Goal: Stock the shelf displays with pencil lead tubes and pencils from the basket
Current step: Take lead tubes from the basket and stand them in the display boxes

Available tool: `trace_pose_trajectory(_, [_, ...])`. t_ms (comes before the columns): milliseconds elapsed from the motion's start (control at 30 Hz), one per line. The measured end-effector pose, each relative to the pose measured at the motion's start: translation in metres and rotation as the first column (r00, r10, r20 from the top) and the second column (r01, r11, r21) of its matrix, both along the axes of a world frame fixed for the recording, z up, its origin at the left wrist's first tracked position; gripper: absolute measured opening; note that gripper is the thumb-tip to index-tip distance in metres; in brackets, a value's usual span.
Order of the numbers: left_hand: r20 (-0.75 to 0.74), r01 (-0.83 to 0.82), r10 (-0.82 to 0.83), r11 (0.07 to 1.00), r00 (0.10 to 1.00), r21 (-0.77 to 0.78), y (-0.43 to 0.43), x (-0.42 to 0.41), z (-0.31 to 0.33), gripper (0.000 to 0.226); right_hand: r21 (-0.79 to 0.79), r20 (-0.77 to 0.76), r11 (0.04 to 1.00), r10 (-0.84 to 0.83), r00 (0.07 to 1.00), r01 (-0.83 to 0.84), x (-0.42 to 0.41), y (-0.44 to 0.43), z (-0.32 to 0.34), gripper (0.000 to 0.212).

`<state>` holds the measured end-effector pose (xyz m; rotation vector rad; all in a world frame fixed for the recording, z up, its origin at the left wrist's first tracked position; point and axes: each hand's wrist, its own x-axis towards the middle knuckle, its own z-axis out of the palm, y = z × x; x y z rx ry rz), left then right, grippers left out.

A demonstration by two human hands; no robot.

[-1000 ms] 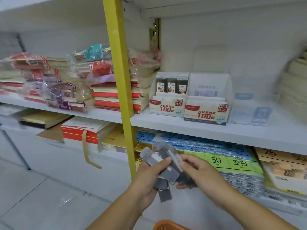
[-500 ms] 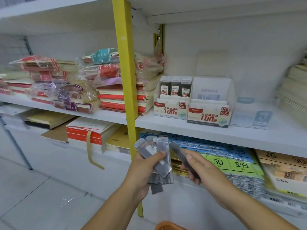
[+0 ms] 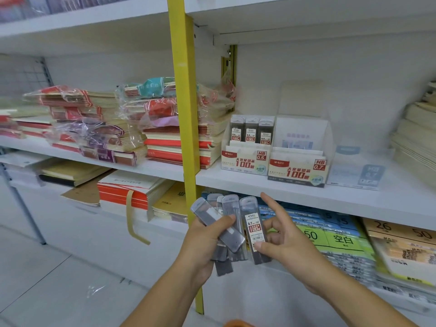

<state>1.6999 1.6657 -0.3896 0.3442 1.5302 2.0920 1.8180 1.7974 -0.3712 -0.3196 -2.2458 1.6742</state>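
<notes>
In the head view, the left hand [image 3: 207,241] grips a bundle of tubes [image 3: 224,215], fanned out with the caps upward, the thumb pressed across the front one; the right hand [image 3: 283,239] pinches a single tube [image 3: 256,228] between the thumb and the fingers behind it, while the index finger stands straight up and free; the label of this tube faces the camera and reads 0.7; its long axis is nearly upright, the cap leaning a little to the left, and it is touching or just beside the bundle, I cannot tell which. The relation that matters is this: the 0.7 box [image 3: 297,172] stands on the white shelf [image 3: 247,182] above the hands and to the right, so it lies up and to the right from the single tube, and the right hand is the nearer one; the 0.5 box [image 3: 245,161] is just beside it on the left, more above the left hand, and three tubes [image 3: 251,132] stand upright in its back row with labels forward; in the 0.7 box I see no tubes standing. I judge that the tube needs almost no turning, only lifting over the front edge of the box; the risk is the wrong box, as the two are so close. The orange basket [image 3: 236,324] shows only as a rim at the bottom edge; a yellow post [image 3: 184,114] rises behind the left hand.
</notes>
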Motion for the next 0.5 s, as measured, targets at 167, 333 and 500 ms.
trace_pose_trajectory(167, [-0.019,0.023,-0.022,0.999,1.000,0.037,0.001,-0.004,0.007,0.028,0.013,0.009,0.998,0.056,0.998,-0.056,-0.007,-0.001,0.007,0.110])
trace_pose_trajectory(333, [-0.041,0.016,-0.012,0.994,0.999,0.108,0.002,-0.020,0.028,0.024,0.111,-0.056,0.993,0.034,0.998,-0.028,-0.025,0.001,0.045,0.100])
trace_pose_trajectory(500, [-0.069,-0.001,0.014,0.985,0.998,0.175,0.010,-0.035,0.047,0.022,0.254,-0.412,0.921,-0.175,0.894,0.297,-0.030,0.030,0.116,0.059])
